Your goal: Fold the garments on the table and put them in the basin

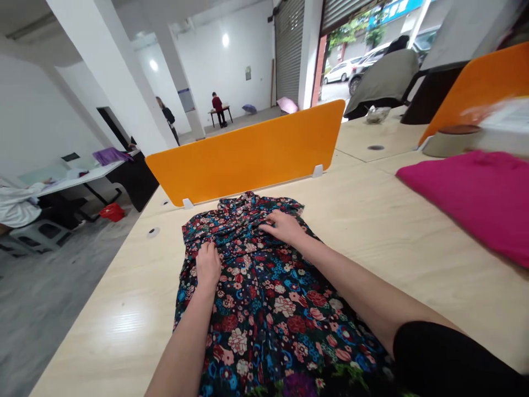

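Observation:
A dark dress with a red, pink and blue flower print (256,286) lies spread on the pale wooden table, its collar at the far end. Horizontal wrinkles cross its upper part. My left hand (209,266) rests on the dress's left side, fingers stretched forward over the cloth. On the right side, my right hand (284,227) touches the upper part, its thumb and fingers apart and slightly bent. Neither hand visibly grips the cloth. My forearm and black sleeve cover part of the dress's lower right.
An orange divider (252,151) stands just beyond the collar. Folded magenta cloth (475,198) lies to the right, near a roll of tape (452,140). The pale table (111,292) has its left edge beside the grey floor. Other people are farther off.

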Motion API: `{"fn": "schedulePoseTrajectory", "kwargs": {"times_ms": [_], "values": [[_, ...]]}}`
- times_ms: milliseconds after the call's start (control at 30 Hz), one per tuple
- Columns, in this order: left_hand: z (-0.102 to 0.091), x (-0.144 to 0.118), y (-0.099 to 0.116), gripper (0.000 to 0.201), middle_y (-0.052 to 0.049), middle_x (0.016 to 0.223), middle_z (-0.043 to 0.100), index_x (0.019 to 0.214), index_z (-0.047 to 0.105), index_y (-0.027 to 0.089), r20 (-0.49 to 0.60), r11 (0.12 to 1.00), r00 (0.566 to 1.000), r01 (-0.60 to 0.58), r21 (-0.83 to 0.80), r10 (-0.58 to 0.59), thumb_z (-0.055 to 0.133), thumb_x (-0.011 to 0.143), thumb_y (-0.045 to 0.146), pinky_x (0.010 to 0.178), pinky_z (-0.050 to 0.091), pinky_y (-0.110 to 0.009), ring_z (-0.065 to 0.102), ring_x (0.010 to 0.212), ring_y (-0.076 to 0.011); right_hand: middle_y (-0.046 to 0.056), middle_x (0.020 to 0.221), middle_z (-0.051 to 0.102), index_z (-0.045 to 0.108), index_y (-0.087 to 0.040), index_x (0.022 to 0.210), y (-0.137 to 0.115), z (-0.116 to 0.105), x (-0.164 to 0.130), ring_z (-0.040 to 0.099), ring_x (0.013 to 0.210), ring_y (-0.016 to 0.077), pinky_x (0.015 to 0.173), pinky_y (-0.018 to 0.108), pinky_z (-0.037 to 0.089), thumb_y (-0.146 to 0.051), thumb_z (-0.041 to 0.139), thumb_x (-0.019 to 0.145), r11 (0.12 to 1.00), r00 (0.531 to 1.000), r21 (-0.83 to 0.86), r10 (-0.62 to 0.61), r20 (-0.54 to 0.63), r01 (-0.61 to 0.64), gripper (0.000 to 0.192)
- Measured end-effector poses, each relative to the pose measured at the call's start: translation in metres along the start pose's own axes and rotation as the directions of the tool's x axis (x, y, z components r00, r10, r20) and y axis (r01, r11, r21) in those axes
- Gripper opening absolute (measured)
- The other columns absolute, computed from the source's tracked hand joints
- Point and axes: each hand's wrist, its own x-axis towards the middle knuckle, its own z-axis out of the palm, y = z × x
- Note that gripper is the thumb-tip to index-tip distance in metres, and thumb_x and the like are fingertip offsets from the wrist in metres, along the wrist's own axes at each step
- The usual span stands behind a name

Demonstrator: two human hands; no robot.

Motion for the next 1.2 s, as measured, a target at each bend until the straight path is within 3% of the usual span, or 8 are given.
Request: {"fn": "schedulePoseTrajectory", "kwargs": {"times_ms": [133, 233, 367, 533, 700, 833, 967, 1200], "values": [[-0.003, -0.002, 0.001, 0.035, -0.014, 0.119, 0.061, 0.116, 0.06, 0.017, 0.023, 0.985, 0.999, 0.02, 0.172, -0.025, 0.037, 0.094, 0.03, 0.09, 0.041, -0.047, 0.051, 0.113, -0.0311, 0.007, 0.097, 0.063, 0.068, -0.019, 0.085, -0.024, 0.011, 0.013, 0.059, 0.092, 0.0197, 0.079, 0.027, 0.042, -0.028, 0.058, 0.085, 0.99, 0.986, -0.082, -0.099, 0.131, 0.111, 0.014], [-0.004, -0.005, 0.002, 0.038, -0.015, 0.124, 0.059, 0.121, 0.058, 0.017, 0.025, 0.974, 0.998, 0.043, 0.222, -0.05, 0.036, 0.094, 0.032, 0.093, 0.038, -0.048, 0.049, 0.116, -0.0308, 0.005, 0.091, 0.063, 0.064, -0.02, 0.08, -0.019, 0.01, 0.03, 0.058, 0.089, 0.0178, 0.081, 0.027, 0.042, -0.017, 0.048, 0.085, 0.989, 1.0, 0.145, -0.018, -0.012, 0.019, 0.017], [-0.003, -0.007, 0.003, 0.039, -0.018, 0.127, 0.057, 0.12, 0.056, 0.012, 0.013, 0.964, 0.995, 0.088, 0.249, -0.094, 0.036, 0.094, 0.034, 0.092, 0.04, -0.046, 0.049, 0.117, -0.0315, 0.0, 0.077, 0.059, 0.054, -0.02, 0.081, 0.005, -0.005, 0.037, 0.056, 0.076, 0.0163, 0.072, 0.028, 0.045, -0.034, 0.048, 0.082, 0.76, 0.976, 0.649, 0.163, -0.146, -0.029, 0.015], [-0.004, -0.003, -0.002, 0.032, -0.017, 0.113, 0.061, 0.112, 0.056, 0.01, 0.02, 0.952, 0.988, 0.144, 0.27, -0.155, 0.037, 0.093, 0.028, 0.087, 0.043, -0.041, 0.053, 0.11, -0.0293, -0.001, 0.072, 0.057, 0.051, -0.02, 0.078, 0.027, -0.002, 0.0, 0.055, 0.07, 0.0152, 0.063, 0.027, 0.045, -0.056, 0.059, 0.07, 0.549, 0.983, 0.817, 0.139, 0.118, -0.176, 0.037], [-0.009, 0.002, -0.018, 0.032, -0.012, 0.105, 0.063, 0.111, 0.058, 0.014, 0.031, 0.951, 0.988, 0.135, 0.279, -0.149, 0.033, 0.092, 0.014, 0.083, 0.042, -0.035, 0.057, 0.101, -0.0255, -0.002, 0.066, 0.06, 0.063, -0.018, 0.081, 0.023, 0.017, -0.007, 0.056, 0.066, 0.0149, 0.066, 0.028, 0.045, -0.048, 0.076, 0.055, 0.594, 0.944, 0.736, 0.151, 0.293, -0.324, 0.042], [-0.013, 0.004, -0.025, 0.03, -0.01, 0.102, 0.063, 0.104, 0.061, 0.015, 0.007, 0.947, 0.986, 0.16, 0.277, -0.169, 0.034, 0.09, 0.01, 0.082, 0.041, -0.032, 0.057, 0.097, -0.0224, -0.004, 0.059, 0.053, 0.056, -0.019, 0.062, 0.013, 0.019, 0.015, 0.051, 0.063, 0.0139, 0.063, 0.027, 0.041, -0.04, 0.072, 0.054, 0.633, 0.946, 0.704, 0.242, 0.216, -0.323, 0.028], [-0.022, 0.007, -0.025, 0.032, -0.013, 0.103, 0.062, 0.112, 0.055, 0.011, -0.112, 0.914, 0.955, 0.295, 0.279, -0.274, 0.03, 0.092, 0.012, 0.082, 0.039, -0.035, 0.057, 0.1, -0.0241, -0.003, 0.074, 0.058, 0.054, -0.02, 0.076, 0.014, 0.005, 0.017, 0.054, 0.073, 0.0137, 0.069, 0.025, 0.042, -0.041, 0.06, 0.062, 0.522, 0.98, 0.838, 0.188, 0.068, -0.158, 0.026], [-0.034, 0.008, -0.032, 0.028, -0.007, 0.091, 0.066, 0.091, 0.062, 0.019, 0.083, 0.902, 0.942, 0.282, 0.327, -0.324, 0.034, 0.091, 0.015, 0.082, 0.035, -0.04, 0.061, 0.092, -0.0239, -0.002, 0.057, 0.057, 0.054, -0.017, 0.063, 0.035, -0.01, -0.005, 0.057, 0.058, 0.0134, 0.049, 0.02, 0.039, -0.019, 0.056, 0.059, 0.691, 0.858, 0.576, 0.127, 0.498, -0.437, 0.005]]}}
